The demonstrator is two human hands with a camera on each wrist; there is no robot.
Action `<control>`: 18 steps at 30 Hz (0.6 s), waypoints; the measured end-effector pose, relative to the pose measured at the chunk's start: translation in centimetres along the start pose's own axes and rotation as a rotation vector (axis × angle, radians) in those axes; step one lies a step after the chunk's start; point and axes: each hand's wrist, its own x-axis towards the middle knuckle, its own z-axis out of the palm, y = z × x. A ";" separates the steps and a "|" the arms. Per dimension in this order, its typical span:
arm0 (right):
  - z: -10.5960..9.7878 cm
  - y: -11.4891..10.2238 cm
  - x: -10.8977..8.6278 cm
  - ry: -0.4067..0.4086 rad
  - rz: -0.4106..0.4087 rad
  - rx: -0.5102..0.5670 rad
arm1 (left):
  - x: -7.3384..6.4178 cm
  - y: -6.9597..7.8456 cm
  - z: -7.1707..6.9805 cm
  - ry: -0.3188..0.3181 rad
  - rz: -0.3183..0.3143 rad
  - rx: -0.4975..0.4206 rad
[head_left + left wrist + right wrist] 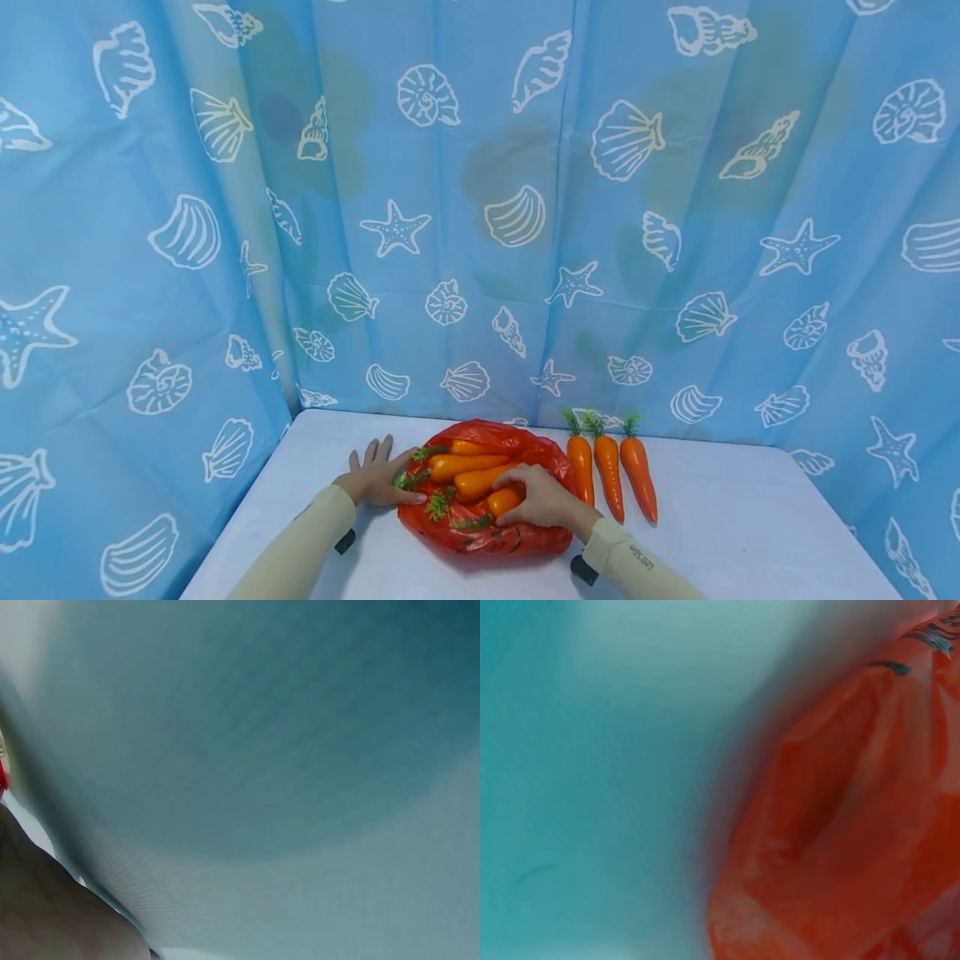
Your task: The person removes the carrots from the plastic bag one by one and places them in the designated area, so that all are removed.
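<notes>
A red plastic bag lies on the white table, its mouth open and several orange carrots with green leafy tops showing inside. My right hand reaches in from the right and grips one carrot between thumb and fingers; part of that carrot is hidden by the hand. On the left rim of the bag, my left hand rests with fingers spread, its thumb lying near the green tops. The left wrist view catches only a bit of the hand at its lower left corner. Crinkled bag plastic fills the right of the right wrist view.
Three carrots lie side by side right of the bag: a left one, a middle one and a right one, tops toward the back. A blue shell-patterned curtain hangs behind the white table and at its sides.
</notes>
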 end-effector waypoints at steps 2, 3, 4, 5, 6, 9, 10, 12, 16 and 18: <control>0.0 -0.1 0.0 -0.013 0.009 -0.001 | -0.1 0.0 0.0 0.002 0.003 0.000; 0.0 -0.2 0.0 -0.021 0.014 -0.006 | -0.1 0.0 0.0 0.003 0.003 0.000; 0.1 -0.3 0.0 -0.027 0.018 -0.013 | -0.2 0.1 0.0 0.003 0.004 0.000; 0.1 -0.4 0.0 -0.033 0.023 -0.018 | -0.2 0.1 0.0 0.002 0.003 0.001; 0.2 -0.4 0.0 -0.037 0.025 -0.026 | -0.3 0.1 0.0 0.002 0.003 0.000; 0.3 -0.6 -0.1 -0.040 0.032 -0.045 | -0.4 0.1 0.0 -0.005 -0.004 -0.009; 0.4 -0.6 -0.1 -0.041 0.036 -0.047 | -0.3 0.1 0.0 -0.007 -0.005 -0.014; 0.4 -0.7 -0.2 -0.045 0.041 -0.048 | -0.2 0.1 0.2 -0.017 -0.011 -0.024; 0.2 -0.9 -0.2 -0.056 0.055 -0.041 | 0.2 -0.1 0.4 -0.022 -0.019 -0.028; 0.2 -1.0 -0.2 -0.056 0.060 -0.041 | 0.3 -0.2 0.4 -0.013 -0.015 -0.026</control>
